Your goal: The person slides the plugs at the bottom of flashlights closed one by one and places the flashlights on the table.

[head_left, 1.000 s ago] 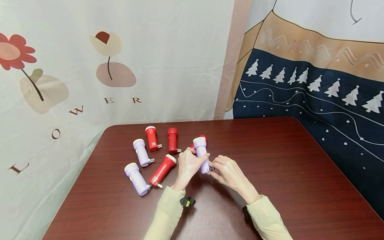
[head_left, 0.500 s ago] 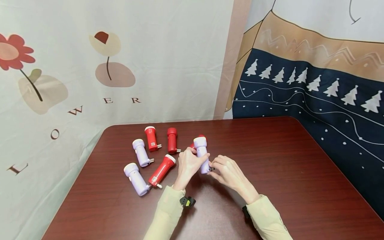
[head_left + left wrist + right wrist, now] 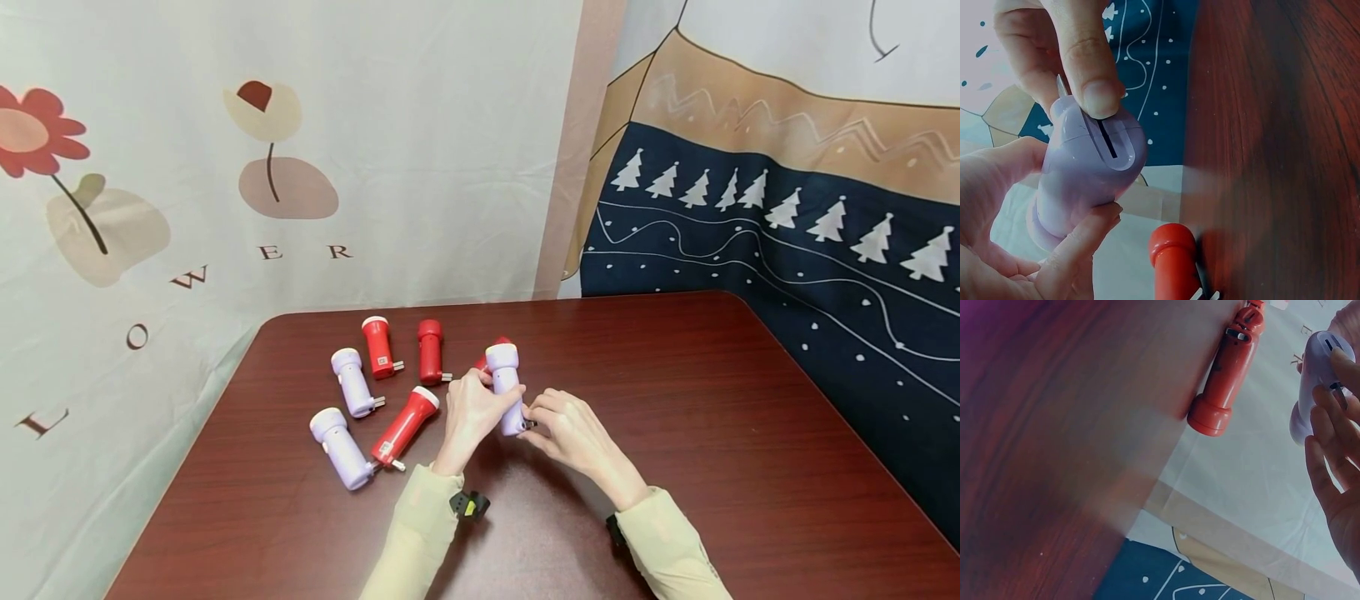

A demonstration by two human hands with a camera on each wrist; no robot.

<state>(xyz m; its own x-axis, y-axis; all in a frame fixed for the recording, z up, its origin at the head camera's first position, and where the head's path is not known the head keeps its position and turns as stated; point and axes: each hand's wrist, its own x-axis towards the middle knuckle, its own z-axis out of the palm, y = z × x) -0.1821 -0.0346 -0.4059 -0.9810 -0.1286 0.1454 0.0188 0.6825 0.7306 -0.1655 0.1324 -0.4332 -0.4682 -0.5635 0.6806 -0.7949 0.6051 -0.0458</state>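
Observation:
A lavender flashlight (image 3: 506, 382) with fold-out plug prongs is held above the table, lamp head pointing away. My left hand (image 3: 471, 417) grips its barrel between thumb and fingers. At the tail end, my right hand (image 3: 573, 429) pinches the base. In the left wrist view, the right thumb (image 3: 1099, 94) presses on the slotted end of the flashlight (image 3: 1082, 175), and a metal prong (image 3: 1061, 86) sticks out beside it. The right wrist view shows the right fingers around the prong side of the flashlight (image 3: 1316, 369). Just behind it lies a red flashlight (image 3: 481, 365), partly hidden.
Left of the hands on the brown table (image 3: 712, 417) lie two lavender flashlights (image 3: 352, 382) and three red ones, including a white-rimmed red flashlight (image 3: 406, 427); their prongs stick out. Printed curtains (image 3: 450, 167) hang behind the table's far edge.
Almost nothing differs. The lavender flashlight has shifted very slightly in the head view, with both hands keeping the same hold on it.

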